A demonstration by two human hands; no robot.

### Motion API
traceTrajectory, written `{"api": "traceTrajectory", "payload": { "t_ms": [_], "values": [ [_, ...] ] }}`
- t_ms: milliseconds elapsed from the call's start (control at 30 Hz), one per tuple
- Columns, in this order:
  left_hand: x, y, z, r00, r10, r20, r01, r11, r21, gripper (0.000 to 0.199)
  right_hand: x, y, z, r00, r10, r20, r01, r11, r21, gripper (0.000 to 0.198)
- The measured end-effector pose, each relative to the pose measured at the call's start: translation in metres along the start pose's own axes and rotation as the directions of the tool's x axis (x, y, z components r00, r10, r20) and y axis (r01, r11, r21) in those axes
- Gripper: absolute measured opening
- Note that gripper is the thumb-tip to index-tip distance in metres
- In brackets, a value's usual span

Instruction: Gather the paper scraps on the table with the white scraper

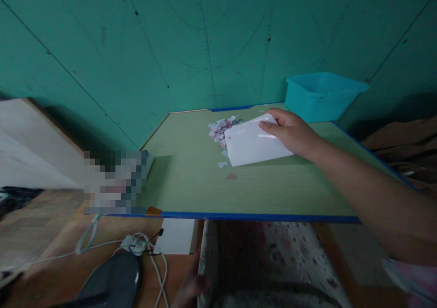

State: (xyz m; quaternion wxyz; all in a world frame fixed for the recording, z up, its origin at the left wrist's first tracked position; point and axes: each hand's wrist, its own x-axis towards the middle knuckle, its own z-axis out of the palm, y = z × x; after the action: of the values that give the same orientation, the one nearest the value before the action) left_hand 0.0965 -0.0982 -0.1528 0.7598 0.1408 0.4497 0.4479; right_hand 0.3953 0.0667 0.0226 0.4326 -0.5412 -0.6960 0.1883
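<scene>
Faint ruled scales and arcs run over the green wall behind the tabletop, their marks too weak to read; any print on the pixelated object at the tabletop's front left corner is unreadable. The white panel carries 1 small reddish mark near its upper left corner.

Blue tape lines the tabletop's front edge and more follows the right edge. A broad strip of pale green surface shows between the panel and the front edge, and another from the paper scraps to the left edge.

The right hand grips the panel by its upper right end, thumb on the face, holding it tilted just right of the scraps, which lie heaped toward the back edge. The left hand is blurred below the front edge; its grip cannot be told.

The turquoise bin stands at the back right corner, its bottom hidden.
</scene>
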Motion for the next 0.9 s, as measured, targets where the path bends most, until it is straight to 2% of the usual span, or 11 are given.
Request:
{"api": "traceTrajectory", "payload": {
  "t_ms": [67, 200, 367, 467, 567, 700, 800, 900],
  "values": [
    [-0.002, 0.001, 0.0, 1.0, -0.009, 0.0, 0.009, 1.0, -0.002, 0.058, 0.0, 0.0, -0.001, 1.0, 0.012, -0.015, -0.012, 0.999, 0.03, 0.021],
    [-0.006, 0.003, 0.007, 1.0, -0.021, 0.02, 0.022, 0.996, -0.086, 0.061, 0.002, 0.004, -0.002, 0.997, 0.032, -0.075, -0.033, 0.999, -0.013, 0.023],
    [-0.01, 0.006, 0.01, 1.0, -0.007, -0.015, 0.005, 0.997, -0.08, 0.071, 0.002, 0.003, -0.002, 0.998, 0.063, 0.033, -0.064, 0.998, 0.028, 0.021],
    [-0.01, 0.007, 0.008, 1.0, -0.028, 0.013, 0.029, 0.999, -0.037, 0.075, 0.001, 0.0, -0.003, 0.998, 0.061, 0.032, -0.064, 0.995, 0.08, 0.021],
    [-0.007, 0.005, 0.005, 0.999, -0.039, 0.024, 0.039, 0.999, 0.004, 0.066, 0.0, -0.002, -0.002, 0.999, 0.05, 0.005, -0.05, 0.995, 0.083, 0.021],
    [-0.001, -0.003, 0.005, 0.996, 0.044, -0.079, -0.048, 0.998, -0.051, 0.036, -0.001, -0.001, 0.006, 0.998, 0.022, 0.052, -0.027, 0.996, 0.089, 0.021],
    [0.002, -0.009, 0.007, 0.996, 0.011, -0.087, -0.027, 0.982, -0.189, 0.036, -0.001, 0.002, 0.012, 0.999, 0.0, 0.045, -0.002, 0.999, 0.046, 0.021],
    [0.004, -0.012, 0.007, 0.993, 0.016, -0.118, -0.044, 0.97, -0.238, 0.041, 0.0, 0.004, 0.013, 1.0, 0.005, -0.018, -0.005, 1.0, 0.009, 0.021]
  ]
}}
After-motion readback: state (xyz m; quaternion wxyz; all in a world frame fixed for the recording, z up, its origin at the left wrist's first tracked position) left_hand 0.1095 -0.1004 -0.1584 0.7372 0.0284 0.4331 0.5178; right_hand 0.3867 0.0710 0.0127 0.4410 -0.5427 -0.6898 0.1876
